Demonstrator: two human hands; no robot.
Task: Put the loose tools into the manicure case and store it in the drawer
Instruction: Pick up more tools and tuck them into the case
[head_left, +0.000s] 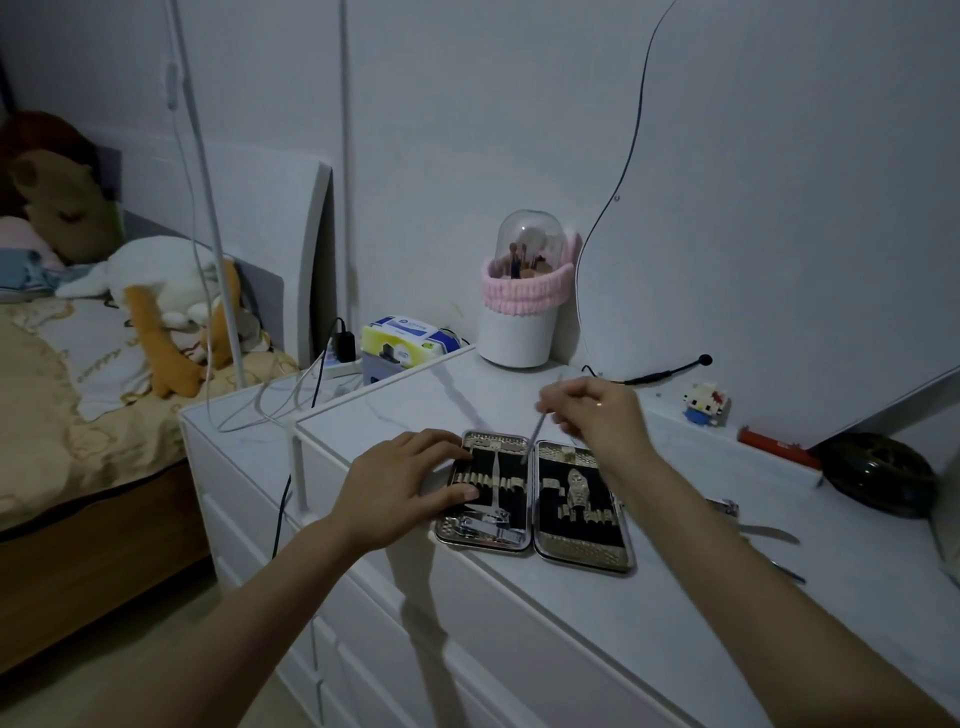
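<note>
the manicure case (535, 499) lies open flat near the front edge of the table (675, 597), its two dark halves side by side. the left hand (400, 488) rests on the case's left half, fingers fairly straight and spread, pressing it down to keep it steady without curling round anything. the right hand (597, 415) hovers above the hinge and pinches a thin metal tool (537, 426) between thumb and fingertips, the tool slanting down so its lower tip sits just over the upper part of the case near the middle seam. a nail clipper (485, 525) and a slim pointed tool (497, 483) already sit in the left half, and one more piece is strapped in the right half. other loose tools (769, 532) lie on the table to the right of the case, toward the right edge, partly hidden behind the right forearm. the step in hand looks like filling the case, one tool at a time, with several left to go. the next move likely calls for lining the thin tool up with a free elastic loop and sliding it under lengthwise while the left hand holds the case firm; the loops are small and the light is dim, so it may snag. the drawer fronts (395, 649) below the table top are closed.
</note>
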